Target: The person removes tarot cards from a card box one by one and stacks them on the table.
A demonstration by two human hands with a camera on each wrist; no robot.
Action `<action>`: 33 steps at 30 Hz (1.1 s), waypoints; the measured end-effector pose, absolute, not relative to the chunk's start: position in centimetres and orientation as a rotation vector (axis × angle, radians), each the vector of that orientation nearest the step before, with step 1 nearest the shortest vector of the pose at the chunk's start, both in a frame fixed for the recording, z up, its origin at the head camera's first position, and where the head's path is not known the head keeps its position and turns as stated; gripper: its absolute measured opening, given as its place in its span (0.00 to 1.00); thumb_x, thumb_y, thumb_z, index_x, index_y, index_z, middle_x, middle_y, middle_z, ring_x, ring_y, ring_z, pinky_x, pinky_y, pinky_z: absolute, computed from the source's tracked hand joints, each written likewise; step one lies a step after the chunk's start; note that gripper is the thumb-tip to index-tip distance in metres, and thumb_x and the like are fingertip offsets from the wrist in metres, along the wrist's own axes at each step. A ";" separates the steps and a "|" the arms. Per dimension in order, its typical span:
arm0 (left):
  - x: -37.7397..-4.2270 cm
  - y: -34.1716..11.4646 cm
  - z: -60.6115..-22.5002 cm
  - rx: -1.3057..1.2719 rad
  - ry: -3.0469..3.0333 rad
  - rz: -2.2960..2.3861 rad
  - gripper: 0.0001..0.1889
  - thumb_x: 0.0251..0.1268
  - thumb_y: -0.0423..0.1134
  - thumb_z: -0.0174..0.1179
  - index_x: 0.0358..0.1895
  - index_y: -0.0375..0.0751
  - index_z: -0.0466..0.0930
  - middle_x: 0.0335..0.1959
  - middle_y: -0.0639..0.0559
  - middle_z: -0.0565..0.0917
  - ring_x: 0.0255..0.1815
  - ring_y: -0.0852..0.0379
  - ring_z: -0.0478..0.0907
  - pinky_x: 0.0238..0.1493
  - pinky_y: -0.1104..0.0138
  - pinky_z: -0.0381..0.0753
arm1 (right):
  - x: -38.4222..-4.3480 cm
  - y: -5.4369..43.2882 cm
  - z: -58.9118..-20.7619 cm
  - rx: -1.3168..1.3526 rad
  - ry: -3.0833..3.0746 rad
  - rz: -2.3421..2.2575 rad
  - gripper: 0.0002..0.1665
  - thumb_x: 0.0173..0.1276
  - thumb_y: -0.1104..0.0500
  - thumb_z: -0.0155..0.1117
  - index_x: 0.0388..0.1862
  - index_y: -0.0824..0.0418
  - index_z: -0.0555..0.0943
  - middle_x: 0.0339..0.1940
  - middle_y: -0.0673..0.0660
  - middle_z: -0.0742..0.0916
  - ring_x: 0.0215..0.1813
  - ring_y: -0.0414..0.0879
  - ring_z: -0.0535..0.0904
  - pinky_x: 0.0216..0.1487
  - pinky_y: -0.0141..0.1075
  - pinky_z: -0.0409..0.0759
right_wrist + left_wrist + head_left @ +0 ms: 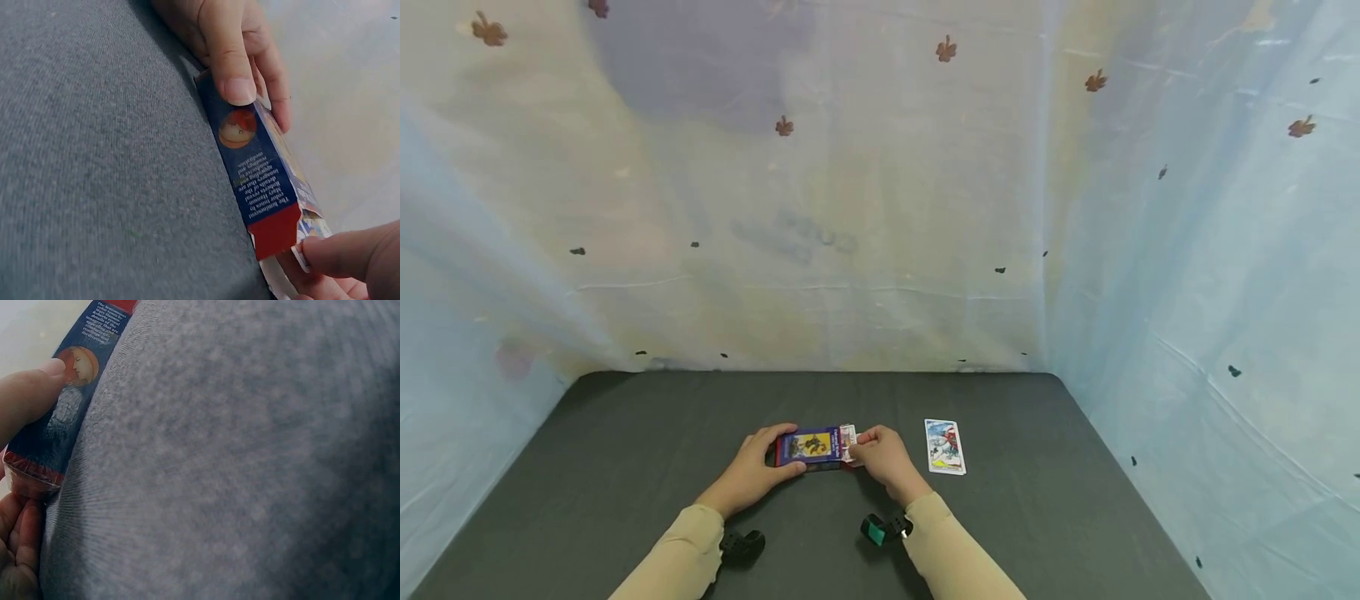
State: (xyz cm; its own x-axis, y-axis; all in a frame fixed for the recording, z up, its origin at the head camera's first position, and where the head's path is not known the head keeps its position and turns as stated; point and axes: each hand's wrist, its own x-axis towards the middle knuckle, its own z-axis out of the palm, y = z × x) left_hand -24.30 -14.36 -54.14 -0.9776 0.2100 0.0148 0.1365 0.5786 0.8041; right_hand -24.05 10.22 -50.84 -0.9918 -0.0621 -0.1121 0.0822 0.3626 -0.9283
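Note:
A dark blue card box [801,448] with a yellow picture lies on the dark table. My left hand [751,472] grips its left end, thumb on the near side and fingers on the far side. Printed cards [848,437] stick out of the open right end, and my right hand [887,460] pinches them between thumb and fingers. In the right wrist view a red flap [276,232] hangs at that end, close to the right fingers. The left wrist view shows the box's side [70,409] with white print and a round face picture under the left thumb.
A small stack of picture cards [944,447] lies face up to the right of my right hand. The grey-black table [1037,533] ends at a pale sheet wall [880,208] behind, with more sheeting at both sides.

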 end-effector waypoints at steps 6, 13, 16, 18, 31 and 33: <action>-24.1 -14.6 -53.9 0.295 2.707 1.382 0.41 0.54 0.60 0.68 0.71 0.56 0.64 0.67 0.47 0.66 0.61 0.48 0.61 0.55 0.46 0.67 | -23.9 10.8 -50.9 0.052 2.507 -1.691 0.14 0.64 0.62 0.65 0.46 0.67 0.75 0.34 0.57 0.83 0.36 0.49 0.78 0.33 0.38 0.72; -24.0 -14.7 -53.9 0.306 2.732 1.358 0.40 0.55 0.59 0.68 0.71 0.55 0.64 0.66 0.47 0.67 0.60 0.48 0.62 0.55 0.46 0.67 | -24.0 12.2 -51.1 0.042 2.563 -1.690 0.16 0.64 0.64 0.64 0.49 0.68 0.74 0.32 0.56 0.82 0.32 0.46 0.75 0.30 0.37 0.70; -24.1 -14.7 -53.9 0.304 2.736 1.354 0.40 0.55 0.60 0.68 0.71 0.55 0.64 0.66 0.47 0.67 0.60 0.48 0.62 0.55 0.46 0.67 | -24.0 12.9 -51.2 0.040 2.592 -1.693 0.17 0.64 0.65 0.63 0.50 0.69 0.74 0.29 0.55 0.82 0.28 0.44 0.73 0.27 0.36 0.69; -24.2 -14.7 -54.0 0.302 2.739 1.350 0.41 0.55 0.60 0.68 0.71 0.56 0.64 0.66 0.47 0.67 0.60 0.48 0.62 0.55 0.46 0.67 | -23.9 13.2 -51.1 0.027 2.591 -1.698 0.18 0.63 0.66 0.62 0.51 0.70 0.73 0.28 0.55 0.81 0.27 0.43 0.72 0.26 0.35 0.68; -24.2 -14.5 -54.0 0.312 2.730 1.354 0.41 0.54 0.62 0.67 0.71 0.56 0.64 0.66 0.48 0.67 0.60 0.48 0.62 0.55 0.46 0.67 | -23.3 15.0 -50.2 -0.133 2.572 -1.607 0.32 0.67 0.65 0.59 0.69 0.66 0.64 0.32 0.63 0.83 0.22 0.43 0.70 0.25 0.37 0.68; -24.3 -14.4 -54.2 0.316 2.732 1.351 0.42 0.53 0.63 0.67 0.71 0.56 0.64 0.66 0.48 0.67 0.60 0.48 0.62 0.55 0.46 0.67 | -23.2 15.3 -50.1 -0.145 2.570 -1.601 0.33 0.67 0.65 0.58 0.70 0.65 0.63 0.32 0.64 0.83 0.22 0.43 0.69 0.25 0.38 0.68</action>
State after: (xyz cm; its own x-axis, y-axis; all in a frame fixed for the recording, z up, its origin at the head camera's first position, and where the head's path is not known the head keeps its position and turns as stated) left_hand -24.29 -14.44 -54.16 -0.9757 0.2178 0.0221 0.1498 0.5907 0.7928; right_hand -23.20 15.27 -50.13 -0.9894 -0.1390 -0.0431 -0.0226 0.4393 -0.8981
